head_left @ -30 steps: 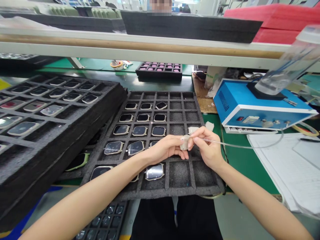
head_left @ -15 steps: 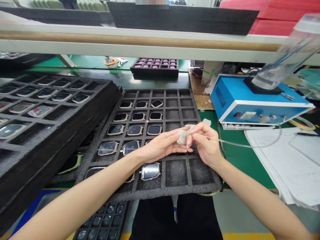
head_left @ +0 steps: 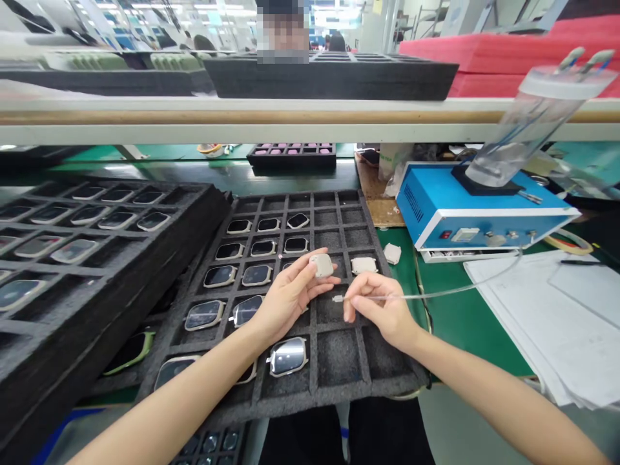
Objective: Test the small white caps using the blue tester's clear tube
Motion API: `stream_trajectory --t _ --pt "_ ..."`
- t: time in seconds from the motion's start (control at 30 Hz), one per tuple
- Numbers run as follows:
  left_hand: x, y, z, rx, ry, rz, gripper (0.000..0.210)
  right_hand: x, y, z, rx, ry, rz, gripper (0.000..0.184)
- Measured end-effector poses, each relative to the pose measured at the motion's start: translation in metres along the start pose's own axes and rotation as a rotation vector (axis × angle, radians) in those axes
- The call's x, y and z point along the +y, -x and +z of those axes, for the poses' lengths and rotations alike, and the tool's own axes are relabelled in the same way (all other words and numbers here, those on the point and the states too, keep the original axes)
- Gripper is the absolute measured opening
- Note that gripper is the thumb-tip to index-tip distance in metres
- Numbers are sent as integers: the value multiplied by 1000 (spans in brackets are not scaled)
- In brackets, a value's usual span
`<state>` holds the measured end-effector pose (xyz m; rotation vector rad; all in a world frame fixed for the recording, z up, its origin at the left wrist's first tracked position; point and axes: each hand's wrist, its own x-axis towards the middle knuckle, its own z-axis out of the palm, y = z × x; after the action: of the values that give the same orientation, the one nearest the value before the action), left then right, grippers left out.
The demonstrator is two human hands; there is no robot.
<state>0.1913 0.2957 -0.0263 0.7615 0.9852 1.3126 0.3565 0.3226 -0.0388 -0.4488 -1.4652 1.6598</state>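
Observation:
My left hand (head_left: 283, 297) pinches a small beige watch case (head_left: 322, 265) between thumb and fingers, above the black foam tray (head_left: 290, 402). To its right, my right hand (head_left: 378, 303) is closed around a clear thin tube (head_left: 448, 295). The tube's pale tip (head_left: 338, 298) points left, below and apart from the watch case. Several watches with dark screens, among them a shiny one (head_left: 288, 356), sit in the tray's compartments. Just beyond my right hand, a beige watch part (head_left: 364, 265) lies in a compartment; another pale part (head_left: 392, 253) rests on the green mat.
A stacked foam tray (head_left: 121, 284) with watches stands at the left. On the right are a blue machine (head_left: 484, 213) with a clear cylinder (head_left: 513, 129) and white papers (head_left: 527, 316). A shelf (head_left: 242, 123) crosses the back, with a person behind it.
My hands have drawn apart: the tube's tip was by the watch case and is now clear of it. The left hand moved left with the case. The camera view has tilted up.

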Motion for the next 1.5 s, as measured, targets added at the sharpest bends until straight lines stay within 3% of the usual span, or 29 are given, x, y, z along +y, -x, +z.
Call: stream_trajectory --t 0.3,0.5,1.5 --pt "-3 0 2 -77 -12 -71 39 7 -8 -7 219 -15 2 4" --pt "-5 0 1 -131 -26 -45 33 7 -5 -7 194 -10 15 6" --pt "-6 -1 2 -141 -197 -17 37 1 -4 -6 199 79 28 8"
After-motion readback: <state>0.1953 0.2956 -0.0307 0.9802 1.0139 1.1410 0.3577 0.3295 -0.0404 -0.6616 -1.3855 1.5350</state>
